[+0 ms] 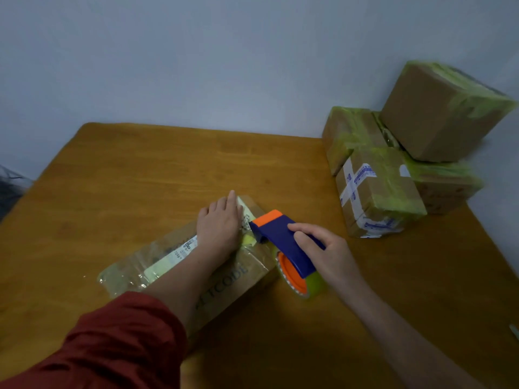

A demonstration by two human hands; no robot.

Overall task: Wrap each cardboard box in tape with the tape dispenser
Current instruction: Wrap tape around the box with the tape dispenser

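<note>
At two o'clock, taped boxes [376,192] sit stacked. The left hand [219,226] lies flat on the box [241,273] printed "…CODE"; the right hand [328,251] grips the tape dispenser [278,237].

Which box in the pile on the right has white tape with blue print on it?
The front box, nearest the tape dispenser; the others in the pile show only greenish tape.

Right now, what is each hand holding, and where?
Right hand grips the tape dispenser by its blue handle; left hand lies flat on the cardboard box, gripping nothing.
</note>
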